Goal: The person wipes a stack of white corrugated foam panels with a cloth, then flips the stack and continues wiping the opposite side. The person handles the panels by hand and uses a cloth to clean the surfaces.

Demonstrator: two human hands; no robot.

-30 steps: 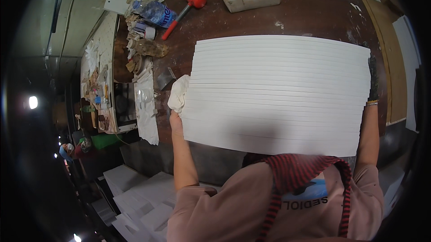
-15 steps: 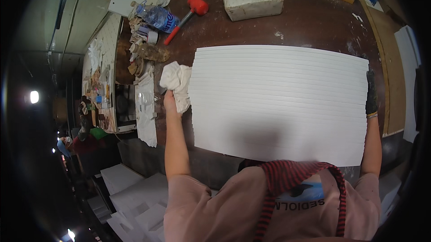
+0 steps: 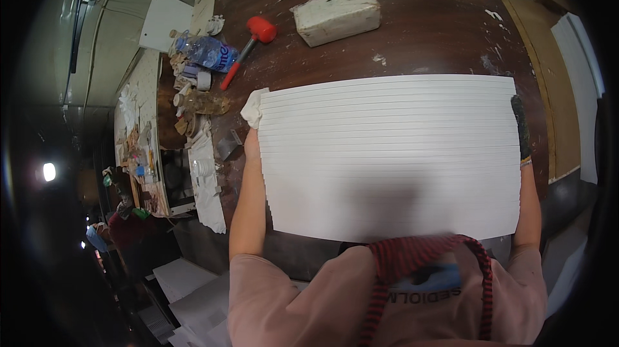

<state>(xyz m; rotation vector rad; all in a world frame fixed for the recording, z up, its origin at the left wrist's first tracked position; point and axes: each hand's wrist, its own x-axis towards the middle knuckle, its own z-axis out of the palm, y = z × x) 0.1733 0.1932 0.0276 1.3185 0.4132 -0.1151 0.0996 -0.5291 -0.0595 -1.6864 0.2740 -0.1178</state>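
A wide stack of white sheets (image 3: 387,154) lies before me, its layers fanned so that their far edges form thin parallel lines. At its left edge is my bare left hand (image 3: 252,142), closed on a crumpled white cloth (image 3: 253,108); the stack partly covers both. My right hand (image 3: 521,126), in a dark glove with a yellowish cuff, lies along the stack's right edge. Its fingers are mostly hidden, so I cannot tell how they are bent.
Beyond the stack, a whitish block (image 3: 338,17) and a red mallet (image 3: 251,47) lie on the brown table (image 3: 412,57). Plastic bottles (image 3: 209,54) and scraps crowd the left side. A small clear piece (image 3: 229,146) lies beside my left forearm. White panels (image 3: 577,89) stand at right.
My left hand and the cloth have come in against the stack's left edge, which now covers more of them. The whole view has shifted and turned slightly.
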